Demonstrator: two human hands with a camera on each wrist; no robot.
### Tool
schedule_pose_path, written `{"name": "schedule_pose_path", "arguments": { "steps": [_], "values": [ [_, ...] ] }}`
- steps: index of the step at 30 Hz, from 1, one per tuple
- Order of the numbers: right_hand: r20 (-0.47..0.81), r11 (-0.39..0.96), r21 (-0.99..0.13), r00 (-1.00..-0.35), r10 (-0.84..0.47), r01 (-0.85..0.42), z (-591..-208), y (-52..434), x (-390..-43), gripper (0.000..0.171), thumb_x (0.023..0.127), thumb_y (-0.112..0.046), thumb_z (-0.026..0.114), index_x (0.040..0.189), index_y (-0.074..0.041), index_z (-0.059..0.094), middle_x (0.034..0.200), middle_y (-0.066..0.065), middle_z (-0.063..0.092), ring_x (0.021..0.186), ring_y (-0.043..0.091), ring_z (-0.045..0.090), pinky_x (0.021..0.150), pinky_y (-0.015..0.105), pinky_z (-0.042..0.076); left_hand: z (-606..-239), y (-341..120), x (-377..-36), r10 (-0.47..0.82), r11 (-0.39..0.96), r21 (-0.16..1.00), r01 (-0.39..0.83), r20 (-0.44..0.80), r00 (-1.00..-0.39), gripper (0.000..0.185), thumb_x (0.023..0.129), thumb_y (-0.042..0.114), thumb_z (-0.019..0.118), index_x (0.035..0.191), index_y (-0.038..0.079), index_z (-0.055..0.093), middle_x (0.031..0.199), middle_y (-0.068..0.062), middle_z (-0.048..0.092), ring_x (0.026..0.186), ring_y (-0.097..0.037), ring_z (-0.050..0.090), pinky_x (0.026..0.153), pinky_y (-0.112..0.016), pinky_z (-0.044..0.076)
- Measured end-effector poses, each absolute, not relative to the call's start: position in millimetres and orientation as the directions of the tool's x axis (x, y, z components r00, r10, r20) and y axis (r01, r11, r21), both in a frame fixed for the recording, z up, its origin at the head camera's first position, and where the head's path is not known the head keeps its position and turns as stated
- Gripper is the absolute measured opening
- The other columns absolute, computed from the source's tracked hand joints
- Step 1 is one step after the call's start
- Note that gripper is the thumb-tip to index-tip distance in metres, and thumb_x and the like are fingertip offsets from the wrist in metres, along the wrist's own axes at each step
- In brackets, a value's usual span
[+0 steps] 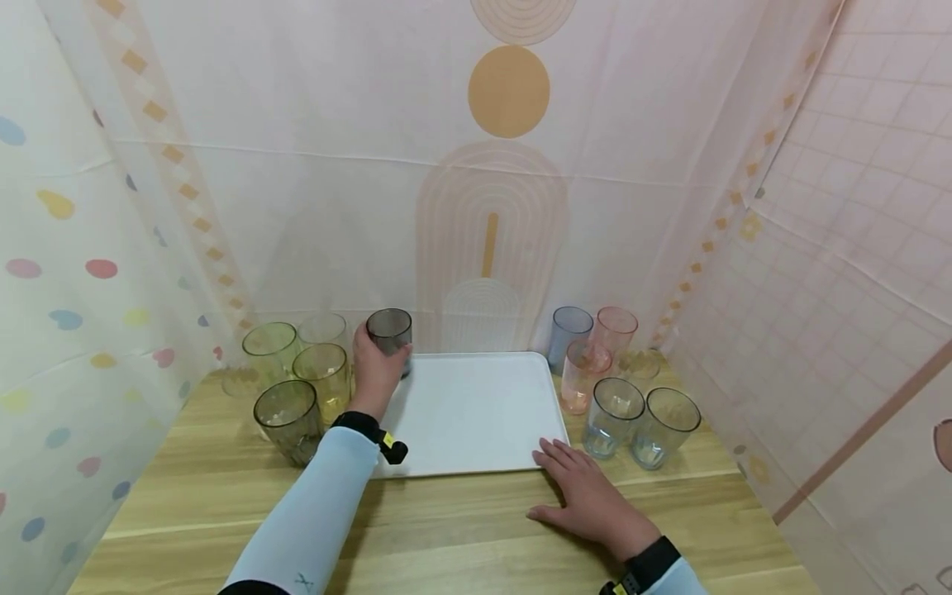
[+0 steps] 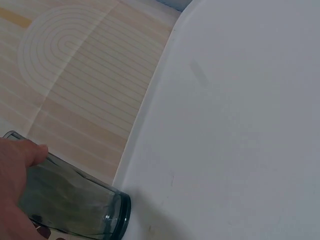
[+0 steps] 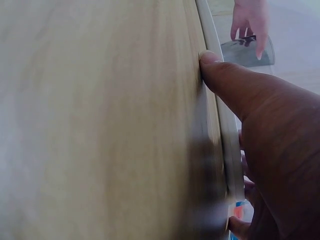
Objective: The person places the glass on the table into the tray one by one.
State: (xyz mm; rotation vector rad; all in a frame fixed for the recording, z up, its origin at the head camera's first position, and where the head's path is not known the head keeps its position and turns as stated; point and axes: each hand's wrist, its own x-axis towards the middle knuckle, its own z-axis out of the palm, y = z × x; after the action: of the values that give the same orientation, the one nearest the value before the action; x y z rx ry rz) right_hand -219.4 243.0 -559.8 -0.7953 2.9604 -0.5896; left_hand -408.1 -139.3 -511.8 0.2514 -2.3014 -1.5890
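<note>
My left hand (image 1: 378, 373) grips a dark grey drinking glass (image 1: 392, 332) at the back left corner of a white tray (image 1: 476, 413). In the left wrist view the base of this glass (image 2: 75, 202) is right at the tray's rim, with the thumb along its side. Fingers spread, my right hand (image 1: 587, 500) rests at the tray's front right corner. The right wrist view shows its thumb (image 3: 222, 70) along the tray's front edge, and the left hand (image 3: 251, 20) with the glass beyond.
Left of the tray stand a green glass (image 1: 269, 351), a clear glass (image 1: 323, 326), a yellow glass (image 1: 321, 368) and a dark glass (image 1: 288, 417). Several blue, pink and clear glasses (image 1: 665, 426) crowd the right side. Patterned cloth (image 1: 335, 207) hangs behind the wooden table (image 1: 446, 529).
</note>
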Motion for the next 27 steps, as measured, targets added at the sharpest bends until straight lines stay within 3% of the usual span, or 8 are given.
{"name": "schedule_pose_path", "arguments": {
  "steps": [4, 9, 13, 17, 20, 24, 27],
  "values": [
    [0.066, 0.804, -0.360, -0.873, -0.483, -0.472, -561.4, 242.6, -221.0, 0.092, 0.097, -0.068, 0.076, 0.165, -0.010, 0.053, 0.175, 0.013, 0.042, 0.163, 0.041, 0.035, 0.128, 0.068, 0.030, -513.3, -141.9, -400.0, -0.314, 0.367, 0.930, 0.033, 0.157, -0.936, 0.111, 0.099, 0.024, 0.085, 0.176, 0.005, 0.007, 0.177, -0.029, 0.020, 0.164, -0.046, 0.025, 0.133, -0.059, 0.026],
    [0.064, 0.798, -0.375, -0.872, -0.485, -0.472, -559.8, 240.7, -221.0, 0.092, 0.097, -0.067, 0.076, 0.165, -0.010, 0.052, 0.176, 0.012, 0.041, 0.163, 0.041, 0.033, 0.129, 0.068, 0.029, -511.4, -145.3, -370.5, -0.278, 0.392, 0.920, -0.027, 0.091, -0.956, 0.111, 0.105, 0.030, 0.075, 0.176, 0.006, -0.006, 0.181, -0.030, 0.004, 0.166, -0.049, 0.015, 0.134, -0.061, 0.020],
    [0.069, 0.791, -0.380, -0.867, -0.493, -0.480, -557.0, 239.4, -220.5, 0.091, 0.097, -0.066, 0.077, 0.164, -0.008, 0.053, 0.175, 0.015, 0.042, 0.163, 0.042, 0.034, 0.128, 0.069, 0.030, -511.6, -147.1, -338.5, -0.224, 0.446, 0.894, -0.038, 0.070, -0.972, 0.105, 0.108, 0.030, 0.069, 0.175, 0.002, -0.006, 0.180, -0.033, 0.006, 0.166, -0.049, 0.014, 0.135, -0.061, 0.018],
    [0.063, 0.797, -0.377, -0.871, -0.487, -0.472, -557.3, 239.1, -221.0, 0.092, 0.097, -0.067, 0.077, 0.164, -0.009, 0.053, 0.175, 0.015, 0.042, 0.163, 0.042, 0.034, 0.128, 0.070, 0.030, -508.3, -146.3, -305.6, -0.161, 0.466, 0.885, 0.009, 0.096, -0.982, 0.090, 0.109, 0.029, 0.068, 0.174, -0.002, 0.013, 0.177, -0.032, 0.021, 0.164, -0.049, 0.024, 0.132, -0.063, 0.025],
    [0.063, 0.799, -0.374, -0.872, -0.485, -0.471, -558.9, 239.3, -221.4, 0.092, 0.097, -0.068, 0.076, 0.164, -0.010, 0.053, 0.175, 0.014, 0.042, 0.163, 0.042, 0.034, 0.128, 0.069, 0.030, -504.5, -149.5, -278.9, -0.145, 0.431, 0.901, 0.036, 0.108, -0.984, 0.068, 0.109, 0.026, 0.069, 0.163, -0.003, 0.039, 0.166, -0.029, 0.043, 0.153, -0.046, 0.044, 0.126, -0.061, 0.039],
    [0.071, 0.797, -0.368, -0.870, -0.488, -0.478, -558.8, 239.6, -220.7, 0.091, 0.097, -0.067, 0.076, 0.164, -0.009, 0.053, 0.175, 0.014, 0.042, 0.162, 0.042, 0.035, 0.128, 0.070, 0.030, -502.6, -165.4, -246.4, -0.168, 0.446, 0.894, 0.044, 0.132, -0.977, 0.034, 0.110, 0.024, 0.070, 0.135, 0.001, 0.068, 0.132, -0.019, 0.072, 0.123, -0.033, 0.068, 0.106, -0.040, 0.057],
    [0.072, 0.796, -0.372, -0.869, -0.489, -0.478, -558.9, 239.4, -220.5, 0.091, 0.097, -0.067, 0.077, 0.164, -0.009, 0.053, 0.175, 0.015, 0.042, 0.162, 0.043, 0.035, 0.127, 0.070, 0.030, -505.2, -186.5, -227.6, -0.205, 0.508, 0.861, 0.033, 0.159, -0.966, 0.024, 0.109, 0.025, 0.072, 0.121, 0.005, 0.076, 0.113, -0.012, 0.077, 0.102, -0.022, 0.070, 0.085, -0.025, 0.059]
  ]
}}
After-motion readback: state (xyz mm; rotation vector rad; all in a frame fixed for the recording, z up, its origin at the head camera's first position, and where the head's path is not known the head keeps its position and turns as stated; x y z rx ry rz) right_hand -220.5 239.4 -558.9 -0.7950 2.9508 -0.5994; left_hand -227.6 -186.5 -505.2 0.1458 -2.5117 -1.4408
